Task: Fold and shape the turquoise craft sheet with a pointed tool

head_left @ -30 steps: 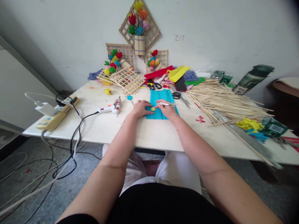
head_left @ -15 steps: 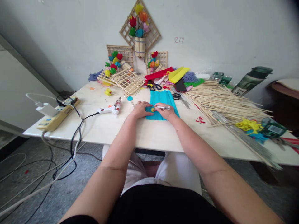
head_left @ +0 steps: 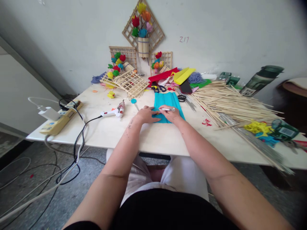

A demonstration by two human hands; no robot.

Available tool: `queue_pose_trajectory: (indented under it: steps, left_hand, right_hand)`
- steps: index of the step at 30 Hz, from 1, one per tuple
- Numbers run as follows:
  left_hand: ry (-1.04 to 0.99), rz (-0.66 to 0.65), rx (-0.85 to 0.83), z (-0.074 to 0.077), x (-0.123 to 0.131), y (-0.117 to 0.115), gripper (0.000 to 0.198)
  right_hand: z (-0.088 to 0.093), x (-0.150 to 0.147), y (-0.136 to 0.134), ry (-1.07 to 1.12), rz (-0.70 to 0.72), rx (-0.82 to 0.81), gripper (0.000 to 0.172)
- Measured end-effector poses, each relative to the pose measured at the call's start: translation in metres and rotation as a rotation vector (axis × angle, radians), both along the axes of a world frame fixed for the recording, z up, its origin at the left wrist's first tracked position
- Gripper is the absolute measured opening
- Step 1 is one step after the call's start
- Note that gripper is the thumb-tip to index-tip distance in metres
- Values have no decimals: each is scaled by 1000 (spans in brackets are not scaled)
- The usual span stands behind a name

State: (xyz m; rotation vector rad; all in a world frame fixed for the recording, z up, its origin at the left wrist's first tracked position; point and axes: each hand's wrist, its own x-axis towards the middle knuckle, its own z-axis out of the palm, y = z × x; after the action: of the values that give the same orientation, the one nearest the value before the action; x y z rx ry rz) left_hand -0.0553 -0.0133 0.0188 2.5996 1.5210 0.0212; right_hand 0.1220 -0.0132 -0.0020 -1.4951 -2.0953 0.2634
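Paper (head_left: 165, 99) of bright blue colour is laid flat on the bench (head_left: 115, 134). It is pressed by the left hand (head_left: 148, 115), whose grip is opened, with fingers spread. The yellow disc (head_left: 158, 112), well seen half a second ago, is now mostly covered by these fingers. A white pen (head_left: 170, 109) is gripped by the right hand (head_left: 172, 115). On the wall (head_left: 216, 32), red writing (head_left: 184, 39) can be read as "Z17".

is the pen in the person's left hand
No, the right hand holds the white pen, while the left hand touches the blue sheet.
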Motion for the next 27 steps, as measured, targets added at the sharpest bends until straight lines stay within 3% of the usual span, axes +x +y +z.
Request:
queue_pose_trajectory:
  steps: [3, 6, 12, 20, 27]
  left_hand:
    - [63, 46, -23, 8, 6, -6, 56]
    - [93, 12, 34, 12, 11, -10, 56]
    - [116, 8, 111, 10, 15, -19, 55]
    - [88, 27, 167, 0, 17, -26, 60]
    - [84, 69, 111, -4, 15, -28, 71]
  right_hand:
    - [-1, -1, -1, 94, -50, -18, 31]
    - [-3, 0, 0, 257, -55, -8, 33]
    - [-3, 2, 12, 405, -95, 11, 38]
    - [20, -19, 25, 299, -64, -113, 20]
    - [-1, -24, 20, 171, -177, -66, 32]
